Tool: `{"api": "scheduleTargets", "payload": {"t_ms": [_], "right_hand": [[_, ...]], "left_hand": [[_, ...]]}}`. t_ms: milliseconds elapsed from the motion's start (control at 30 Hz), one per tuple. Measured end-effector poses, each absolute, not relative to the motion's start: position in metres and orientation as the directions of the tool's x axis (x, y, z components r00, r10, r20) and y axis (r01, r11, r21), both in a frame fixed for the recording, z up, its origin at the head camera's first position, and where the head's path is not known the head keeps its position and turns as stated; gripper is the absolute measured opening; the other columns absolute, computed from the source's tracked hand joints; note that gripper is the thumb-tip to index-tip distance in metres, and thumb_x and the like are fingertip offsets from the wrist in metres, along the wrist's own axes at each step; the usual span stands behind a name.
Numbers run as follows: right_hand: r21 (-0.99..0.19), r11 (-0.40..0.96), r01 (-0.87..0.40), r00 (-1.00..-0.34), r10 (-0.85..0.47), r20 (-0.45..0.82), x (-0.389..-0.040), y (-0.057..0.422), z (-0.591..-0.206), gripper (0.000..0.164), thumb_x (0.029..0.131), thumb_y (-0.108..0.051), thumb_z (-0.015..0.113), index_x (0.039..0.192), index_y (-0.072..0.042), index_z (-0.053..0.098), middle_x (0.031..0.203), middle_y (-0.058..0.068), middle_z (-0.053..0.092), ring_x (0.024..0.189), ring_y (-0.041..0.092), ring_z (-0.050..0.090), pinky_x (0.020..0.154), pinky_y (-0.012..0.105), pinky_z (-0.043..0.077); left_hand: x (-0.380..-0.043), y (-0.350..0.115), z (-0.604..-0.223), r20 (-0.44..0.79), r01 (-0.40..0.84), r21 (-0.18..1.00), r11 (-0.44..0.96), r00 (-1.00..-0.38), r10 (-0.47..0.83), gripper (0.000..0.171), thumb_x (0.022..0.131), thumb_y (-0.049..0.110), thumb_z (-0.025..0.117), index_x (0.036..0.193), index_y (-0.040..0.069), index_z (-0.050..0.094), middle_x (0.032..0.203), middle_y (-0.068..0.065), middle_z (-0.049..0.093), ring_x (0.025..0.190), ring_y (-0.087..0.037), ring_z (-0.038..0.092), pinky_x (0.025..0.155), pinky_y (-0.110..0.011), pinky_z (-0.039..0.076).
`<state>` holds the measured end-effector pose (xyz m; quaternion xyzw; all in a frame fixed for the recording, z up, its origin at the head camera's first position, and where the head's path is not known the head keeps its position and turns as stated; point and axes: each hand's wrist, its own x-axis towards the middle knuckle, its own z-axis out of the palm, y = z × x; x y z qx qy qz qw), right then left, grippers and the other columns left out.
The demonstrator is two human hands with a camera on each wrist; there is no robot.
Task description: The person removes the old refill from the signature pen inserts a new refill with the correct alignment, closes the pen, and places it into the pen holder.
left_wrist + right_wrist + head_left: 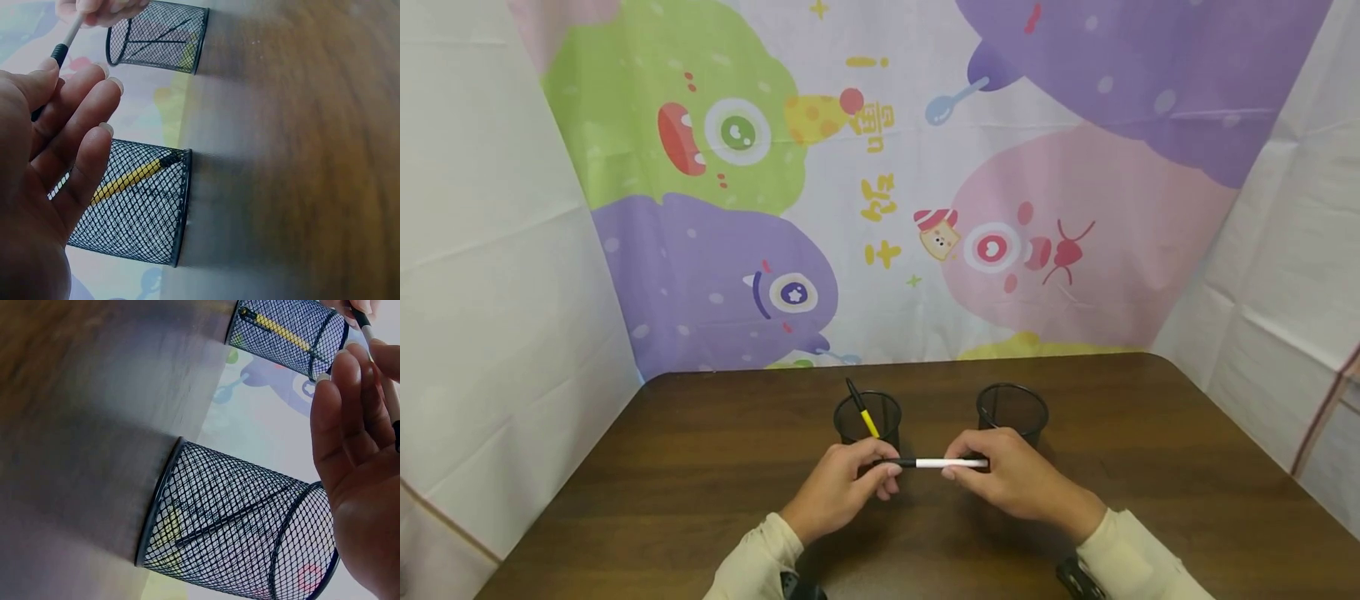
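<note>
Both hands hold one white marker (936,463) with black ends, level above the table in the head view. My left hand (848,483) pinches its black cap end between thumb and fingers. The white barrel, near its other end, is pinched by my right hand (1018,475). Just behind the left hand stands a black mesh pen cup (842,429) with a yellow-and-black marker (869,422) leaning in it. A second mesh pen cup (219,487) stands behind the right hand. A dark slanted line shows through its mesh; whether it is a pen or a seam is unclear.
The cups stand apart on a brown wooden table (715,450), toward its back edge. Behind the table hangs a cartoon-printed cloth (895,317). White cloth walls (497,250) close off both sides.
</note>
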<state>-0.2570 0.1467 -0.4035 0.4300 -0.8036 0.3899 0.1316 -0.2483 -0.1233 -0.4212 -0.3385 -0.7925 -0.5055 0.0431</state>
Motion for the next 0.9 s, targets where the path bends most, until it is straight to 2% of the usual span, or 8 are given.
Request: {"api": "scheduleTargets", "payload": {"t_ms": [500, 667, 900], "right_hand": [[-0.532, 0.343, -0.775, -0.621, -0.575, 0.533, -0.2565, 0.147, -0.403, 0.008, 0.091, -0.015, 0.076, 0.09, -0.018, 0.068, 0.082, -0.014, 0.065, 0.071, 0.003, 0.058, 0.062, 0.023, 0.052], [-0.529, 0.35, -0.773, -0.624, -0.571, 0.533, -0.2558, 0.1467, -0.4025, 0.012, 0.091, -0.014, 0.076, 0.09, -0.02, 0.066, 0.08, -0.015, 0.064, 0.07, 0.003, 0.058, 0.062, 0.023, 0.051], [-0.536, 0.349, -0.769, -0.628, -0.57, 0.529, -0.2542, 0.1459, -0.4018, 0.012, 0.091, -0.014, 0.076, 0.091, -0.02, 0.065, 0.081, -0.015, 0.064, 0.071, 0.004, 0.058, 0.062, 0.024, 0.051]], "left_hand": [[-0.2487, -0.1225, -0.4226, 0.413, 0.582, 0.766, 0.273, -0.771, 0.484, 0.009, 0.099, 0.015, 0.064, 0.099, 0.008, 0.07, 0.077, 0.004, 0.07, 0.066, -0.012, 0.067, 0.063, -0.038, 0.06], [-0.2483, -0.1215, -0.4219, 0.407, 0.577, 0.762, 0.293, -0.78, 0.475, 0.006, 0.098, 0.01, 0.064, 0.097, 0.009, 0.07, 0.075, 0.001, 0.07, 0.065, -0.014, 0.067, 0.062, -0.04, 0.059], [-0.248, -0.1214, -0.4223, 0.432, 0.604, 0.736, 0.305, -0.766, 0.475, 0.009, 0.099, 0.006, 0.063, 0.095, 0.007, 0.071, 0.073, -0.002, 0.07, 0.064, -0.016, 0.067, 0.061, -0.038, 0.059]]}}
